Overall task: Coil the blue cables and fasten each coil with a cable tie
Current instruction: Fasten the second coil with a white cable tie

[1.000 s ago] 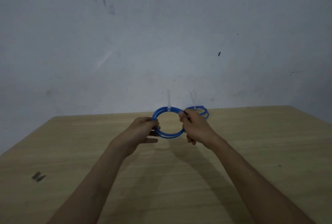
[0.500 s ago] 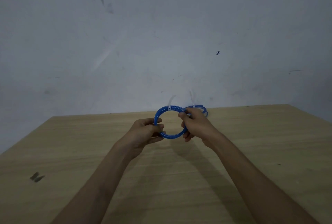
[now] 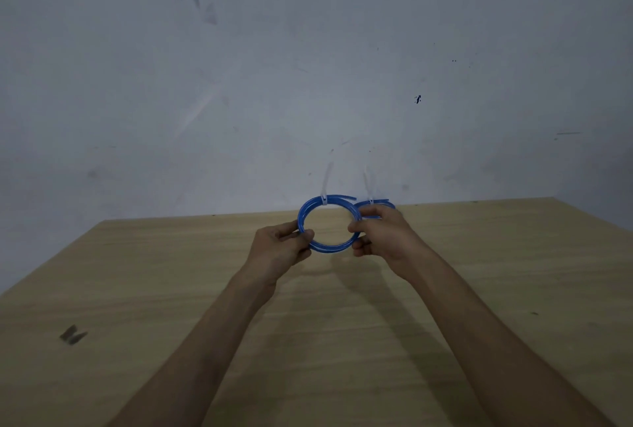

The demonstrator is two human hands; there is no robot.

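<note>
A pale grey wall (image 3: 308,67) with scuffs fills the far half of the view, and below it a light wooden table (image 3: 513,272) spreads toward the near edge. Two bare forearms reach out over the table. The left hand (image 3: 279,248) pinches the left side of a blue cable coil (image 3: 330,248), and the right hand (image 3: 383,235) grasps its right side, so the ring is held up over the far middle of the table. A second blue coil (image 3: 380,202) sits just behind the right hand, near the far edge. Each coil carries a white cable tie at its top, the held one's tie (image 3: 323,200) and the far one's tie (image 3: 371,201), tails pointing up. A small dark mark (image 3: 72,336) shows near left
</note>
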